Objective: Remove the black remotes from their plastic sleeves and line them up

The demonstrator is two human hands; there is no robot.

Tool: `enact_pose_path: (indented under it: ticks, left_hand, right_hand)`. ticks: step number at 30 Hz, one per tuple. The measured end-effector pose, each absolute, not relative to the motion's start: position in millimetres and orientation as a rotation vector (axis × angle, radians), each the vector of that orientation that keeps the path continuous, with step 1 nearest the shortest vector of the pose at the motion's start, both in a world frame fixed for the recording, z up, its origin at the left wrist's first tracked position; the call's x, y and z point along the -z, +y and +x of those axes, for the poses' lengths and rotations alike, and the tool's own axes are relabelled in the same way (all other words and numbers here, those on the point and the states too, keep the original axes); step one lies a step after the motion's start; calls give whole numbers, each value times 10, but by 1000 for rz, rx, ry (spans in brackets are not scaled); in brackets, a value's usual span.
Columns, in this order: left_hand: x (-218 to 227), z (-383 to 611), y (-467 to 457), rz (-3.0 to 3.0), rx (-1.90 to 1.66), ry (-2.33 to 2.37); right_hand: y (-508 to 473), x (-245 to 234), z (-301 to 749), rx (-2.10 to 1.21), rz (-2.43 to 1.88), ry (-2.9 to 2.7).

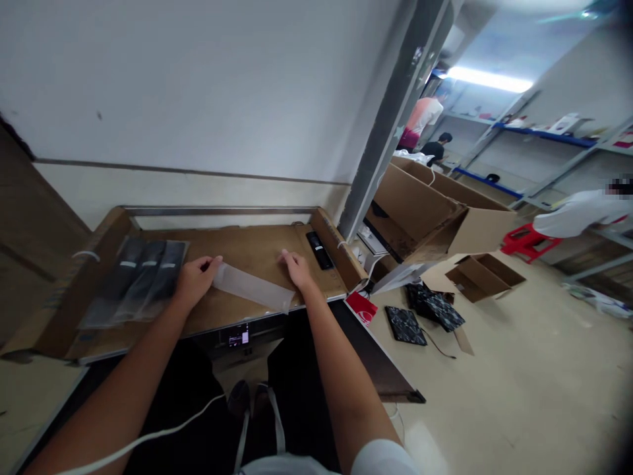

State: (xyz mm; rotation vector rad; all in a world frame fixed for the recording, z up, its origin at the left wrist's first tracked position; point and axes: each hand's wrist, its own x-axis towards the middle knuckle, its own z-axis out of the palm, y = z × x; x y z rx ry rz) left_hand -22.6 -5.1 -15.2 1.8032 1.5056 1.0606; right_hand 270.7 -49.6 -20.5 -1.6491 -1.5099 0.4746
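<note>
My left hand (196, 276) is closed in a pinch on the left end of a long translucent plastic bag (252, 287), which slants down to the right above a cardboard tray (247, 244). My right hand (298, 269) is over the tray, above the bag's right end and apart from it, fingers loosely parted with nothing visible in them. To its right lies a long black item (319, 250) with a small white label; its kind is unclear. Left of my left hand, several similar dark items in clear bags (148, 270) lie side by side, partly overlapping.
A metal post (390, 112) rises right of the tray before a large open carton (420, 204). Dark patterned panels (405, 324) and a smaller open box (482, 277) are on the floor. A person sits on a red stool (531, 241). A white cable (178, 427) crosses my left forearm.
</note>
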Motion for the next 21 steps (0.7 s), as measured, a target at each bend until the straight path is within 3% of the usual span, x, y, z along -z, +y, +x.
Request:
enact_pose_path:
  ticks: [3, 14, 21]
  left_hand:
    - [153, -174, 30, 1853, -1047, 1580]
    - [253, -104, 274, 2083, -1004, 1872]
    - [274, -185, 374, 2017, -1095, 1848]
  right_hand:
    - [-532, 167, 2630, -638, -1641, -1581]
    - [-780, 131, 2462, -48, -1946, -1804]
    - [-807, 128, 2423, 55, -2001, -1844]
